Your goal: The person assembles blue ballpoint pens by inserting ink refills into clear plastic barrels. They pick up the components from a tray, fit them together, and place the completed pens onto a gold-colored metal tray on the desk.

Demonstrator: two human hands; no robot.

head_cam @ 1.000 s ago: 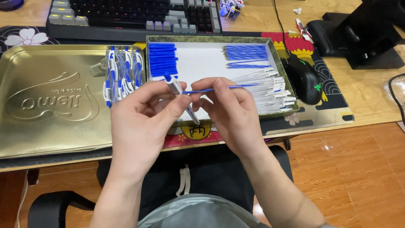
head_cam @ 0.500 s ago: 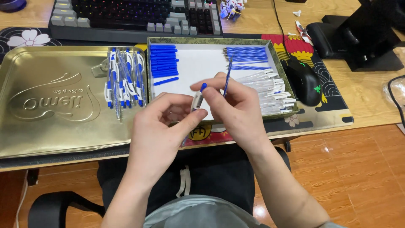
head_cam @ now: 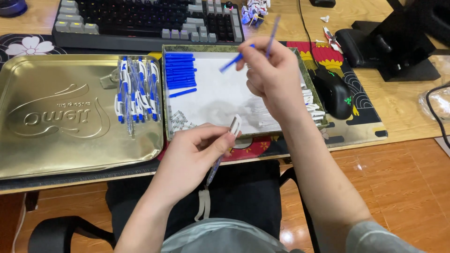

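Note:
My left hand point(head_cam: 194, 157) grips a half-built pen point(head_cam: 226, 146) with a white barrel, near the table's front edge. My right hand point(head_cam: 272, 77) is raised over the white-lined tray point(head_cam: 220, 100) and pinches a thin blue refill point(head_cam: 272, 30) and a short blue piece point(head_cam: 232, 62). Inside the tray lie a row of blue pen parts point(head_cam: 179, 70) at the left, small springs point(head_cam: 180, 121) at the front, and white barrels point(head_cam: 313, 105) at the right, partly hidden by my right hand. Several finished blue-and-white pens point(head_cam: 136, 93) rest on the gold metal lid point(head_cam: 56, 117).
A dark keyboard point(head_cam: 145, 21) lies behind the trays. A black mouse point(head_cam: 333, 96) sits on a patterned mat point(head_cam: 356, 117) at the right. A black stand point(head_cam: 398, 42) occupies the back right. Below the table edge are my dark lap and a wooden floor point(head_cam: 403, 187).
My hands have separated. The right hand rose toward the tray's back with the blue refill, and the left hand dropped toward the table edge with the pen barrel.

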